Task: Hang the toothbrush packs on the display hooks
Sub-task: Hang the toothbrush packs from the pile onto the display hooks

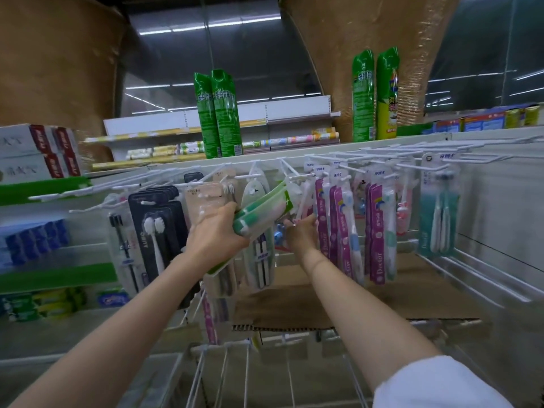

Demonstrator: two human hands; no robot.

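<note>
My left hand (216, 235) grips a stack of green-and-white toothbrush packs (265, 212), tilted with the top ends up toward a white display hook (297, 175). My right hand (300, 235) reaches in just right of that stack, its fingers curled among small hanging packs by the purple packs (341, 228); what it pinches is hidden. Black packs (156, 225) and beige packs (206, 198) hang to the left. Teal packs (438, 219) hang at far right.
Bare white hooks (412, 153) jut out along the top rail. Green spray cans (219, 113) stand on the shelf above. A cardboard sheet (338, 295) lies on the wire shelf below. Toothpaste boxes (38, 151) fill the left shelves.
</note>
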